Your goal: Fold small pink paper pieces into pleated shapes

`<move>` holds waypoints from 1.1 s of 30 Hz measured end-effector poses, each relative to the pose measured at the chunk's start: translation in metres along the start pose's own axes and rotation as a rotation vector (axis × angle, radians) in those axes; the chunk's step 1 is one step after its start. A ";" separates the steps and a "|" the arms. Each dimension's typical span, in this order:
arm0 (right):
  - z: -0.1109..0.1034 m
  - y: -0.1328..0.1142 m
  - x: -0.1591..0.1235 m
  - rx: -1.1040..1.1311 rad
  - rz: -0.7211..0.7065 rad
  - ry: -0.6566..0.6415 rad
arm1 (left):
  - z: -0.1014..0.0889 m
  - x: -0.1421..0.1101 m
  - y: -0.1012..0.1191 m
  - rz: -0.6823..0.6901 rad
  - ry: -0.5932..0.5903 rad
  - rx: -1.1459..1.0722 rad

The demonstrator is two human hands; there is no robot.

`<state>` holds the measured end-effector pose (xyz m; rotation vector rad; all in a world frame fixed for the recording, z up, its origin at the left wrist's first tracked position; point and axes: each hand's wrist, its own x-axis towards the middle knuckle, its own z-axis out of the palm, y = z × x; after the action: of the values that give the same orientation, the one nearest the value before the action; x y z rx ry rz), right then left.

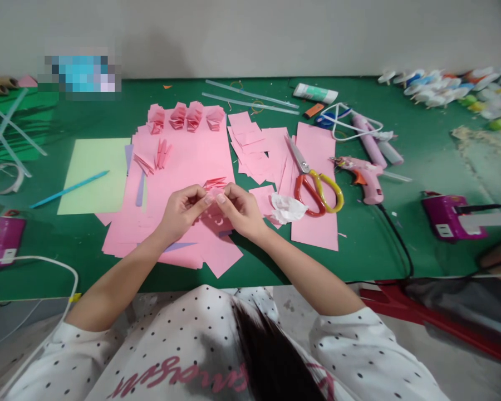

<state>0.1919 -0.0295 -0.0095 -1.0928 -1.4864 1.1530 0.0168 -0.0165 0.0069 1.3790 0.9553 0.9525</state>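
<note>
My left hand (182,210) and my right hand (241,210) meet over a pile of pink paper sheets (183,167) on the green table. Both pinch a small folded pink paper piece (214,196) between thumbs and fingertips. Just beyond my fingers lies a pleated pink piece (215,182). Several finished pleated pink fans (186,117) stand in a row at the far edge of the pink sheets. Two more folded pieces (155,157) lie to the left of the middle.
Scissors with red and yellow handles (315,184) and crumpled white paper (287,209) lie right of my hands. A pink glue gun (365,175), glue sticks (250,100), a glue tube (315,92), a pale green sheet (94,175), a blue pencil (69,189) and purple boxes (445,216) surround them.
</note>
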 end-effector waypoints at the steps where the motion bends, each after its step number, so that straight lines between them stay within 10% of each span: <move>1: 0.000 0.000 0.000 -0.006 0.001 0.007 | 0.001 0.000 0.000 0.007 -0.006 0.013; 33: -0.002 -0.006 0.001 -0.026 -0.059 0.089 | 0.000 -0.001 0.001 0.072 -0.075 0.178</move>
<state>0.1932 -0.0292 -0.0033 -1.0975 -1.4584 1.0338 0.0170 -0.0172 0.0077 1.5975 0.9575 0.8795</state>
